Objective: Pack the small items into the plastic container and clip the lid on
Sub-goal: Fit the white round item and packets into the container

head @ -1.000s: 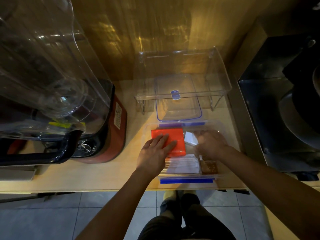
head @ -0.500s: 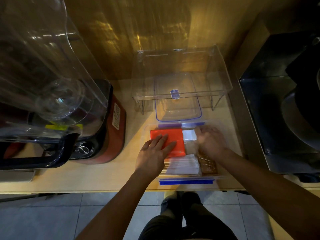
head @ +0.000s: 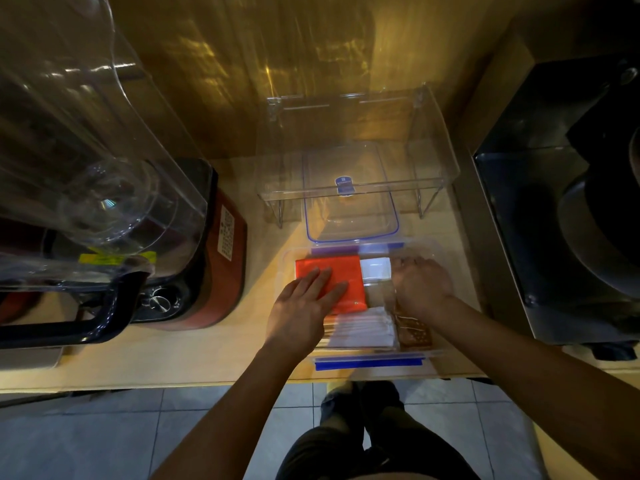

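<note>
A clear plastic container (head: 446, 351) with blue clips sits at the counter's front edge. Inside lie an orange packet (head: 332, 271), a white packet (head: 375, 267), a bundle of white-wrapped sticks (head: 363, 329) and a brown packet (head: 414, 332). My left hand (head: 304, 306) rests flat, fingers spread, on the orange packet. Inside the container's right half, my right hand (head: 420, 285) is curled with its fingers pressing down beside the white packet; what is under it is hidden. The clear lid (head: 349, 216) with a blue rim lies just behind the container.
A clear acrylic riser shelf (head: 356, 147) stands over the lid at the back. A large blender with a red base (head: 221, 251) and clear jug fills the left. A dark steel appliance (head: 554, 220) is on the right. The counter edge (head: 173, 379) runs below my wrists.
The white packet, held tilted in my right hand a second ago, now lies flat behind the orange packet. My right hand has pushed deeper into the container. The left hand stayed put.
</note>
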Motion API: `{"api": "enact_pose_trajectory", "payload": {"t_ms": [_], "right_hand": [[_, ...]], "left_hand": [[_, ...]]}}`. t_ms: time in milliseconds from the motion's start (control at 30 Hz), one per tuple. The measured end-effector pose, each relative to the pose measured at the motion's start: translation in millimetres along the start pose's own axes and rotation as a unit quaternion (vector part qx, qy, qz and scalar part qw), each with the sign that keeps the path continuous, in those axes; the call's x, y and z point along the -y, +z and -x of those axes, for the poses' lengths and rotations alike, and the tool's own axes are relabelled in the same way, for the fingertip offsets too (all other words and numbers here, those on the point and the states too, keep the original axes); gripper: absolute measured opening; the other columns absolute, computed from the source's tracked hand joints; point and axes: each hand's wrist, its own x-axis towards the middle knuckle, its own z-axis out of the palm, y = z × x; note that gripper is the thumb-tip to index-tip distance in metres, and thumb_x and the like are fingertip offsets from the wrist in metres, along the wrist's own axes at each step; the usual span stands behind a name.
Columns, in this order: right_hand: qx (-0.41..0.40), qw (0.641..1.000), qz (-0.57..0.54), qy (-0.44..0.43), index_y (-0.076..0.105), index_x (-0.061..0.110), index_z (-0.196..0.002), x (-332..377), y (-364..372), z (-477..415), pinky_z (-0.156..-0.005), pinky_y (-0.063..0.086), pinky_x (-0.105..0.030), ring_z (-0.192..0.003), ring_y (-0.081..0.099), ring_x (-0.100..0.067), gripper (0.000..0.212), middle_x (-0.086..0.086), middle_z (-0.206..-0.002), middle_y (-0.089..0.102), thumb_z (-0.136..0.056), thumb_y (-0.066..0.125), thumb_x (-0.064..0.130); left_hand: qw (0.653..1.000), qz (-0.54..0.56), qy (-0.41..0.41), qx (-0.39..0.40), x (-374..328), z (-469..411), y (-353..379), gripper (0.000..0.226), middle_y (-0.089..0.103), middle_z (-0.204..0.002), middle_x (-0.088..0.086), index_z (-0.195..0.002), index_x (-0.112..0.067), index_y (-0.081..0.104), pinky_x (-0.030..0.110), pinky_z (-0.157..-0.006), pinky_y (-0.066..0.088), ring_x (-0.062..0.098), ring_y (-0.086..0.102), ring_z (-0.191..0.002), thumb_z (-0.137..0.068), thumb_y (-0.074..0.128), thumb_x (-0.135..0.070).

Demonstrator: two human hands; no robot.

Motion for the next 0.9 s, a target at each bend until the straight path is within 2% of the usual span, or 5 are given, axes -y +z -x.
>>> {"api": "enact_pose_trajectory", "payload": {"t_ms": [267,433,600,700,900], "right_hand": [[-0.001,0.998,0.06,-0.03,0.048,0.002,-0.122,1,0,8,-0.093,0.044,-0.039,-0.107,0.058,-0.03,0.041,-0.017,-0.117,0.062,-0.088,0.055,0.024],[0.005,0.996,-0.05,-0.071,0.052,0.012,-0.117,-7,-5,8,-0.096,0.039,-0.041,-0.106,0.059,-0.026,0.035,-0.01,-0.116,0.065,-0.087,0.053,0.03],[0.094,0.961,-0.237,-0.109,0.041,0.019,-0.111,0,-11,7,-0.069,0.044,-0.034,-0.089,0.057,-0.023,0.033,-0.011,-0.107,0.063,-0.084,0.059,0.018],[0.104,0.952,-0.265,-0.114,0.042,0.016,-0.113,3,-7,5,-0.075,0.048,-0.038,-0.094,0.056,-0.026,0.033,-0.014,-0.109,0.06,-0.085,0.059,0.017],[0.04,0.958,-0.263,-0.104,0.045,0.011,-0.123,-4,-2,8,-0.084,0.045,-0.036,-0.111,0.051,-0.027,0.043,-0.01,-0.125,0.053,-0.083,0.058,0.015]], "left_hand": [[1.0,0.001,-0.004,-0.002,-1,1,-1,0.068,0.015,-0.159,0.001,-0.146,-0.036,0.012,0.042,-0.115,0.016,0.023,0.01,-0.145,-0.093,0.053,-0.035],[1.0,0.001,-0.003,-0.002,0,1,-1,0.069,0.016,-0.158,0.002,-0.146,-0.035,0.012,0.043,-0.115,0.017,0.023,0.011,-0.145,-0.092,0.054,-0.036],[1.0,-0.004,-0.001,-0.006,0,0,0,0.068,0.018,-0.158,0.002,-0.146,-0.035,0.014,0.043,-0.115,0.018,0.024,0.012,-0.145,-0.091,0.055,-0.034],[1.0,-0.006,-0.003,-0.004,0,0,0,0.068,0.018,-0.158,0.002,-0.146,-0.035,0.014,0.043,-0.114,0.019,0.024,0.012,-0.145,-0.092,0.055,-0.034],[1.0,-0.001,-0.003,-0.006,0,0,2,0.07,0.02,-0.157,0.002,-0.146,-0.035,0.015,0.044,-0.114,0.02,0.024,0.014,-0.145,-0.09,0.057,-0.035]]}}
